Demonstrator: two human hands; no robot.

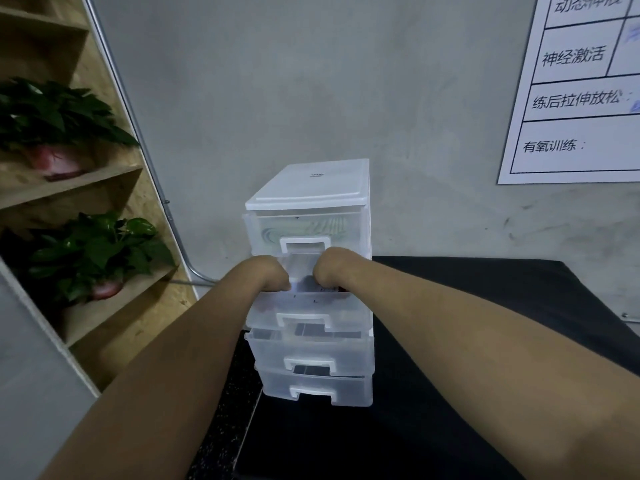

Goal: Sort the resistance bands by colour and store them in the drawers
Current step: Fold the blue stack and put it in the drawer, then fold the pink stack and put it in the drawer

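A translucent white drawer unit (308,188) with several drawers stands on a black padded surface against the wall. Its second drawer (263,313) is pulled out toward me. My left hand (266,273) and my right hand (332,268) both reach down into that drawer, side by side, with the fingers curled over and hidden inside. A dark shape (309,282), perhaps a dark band, shows between the hands. Pale green bands (329,225) lie in the shut top drawer. The two lower drawers look nearly shut, and I cannot make out their contents.
The black padded surface (485,341) stretches to the right and toward me. A wooden shelf (104,181) with two potted plants (93,251) stands at the left. A grey wall lies behind, with a white chart (581,98) at the upper right.
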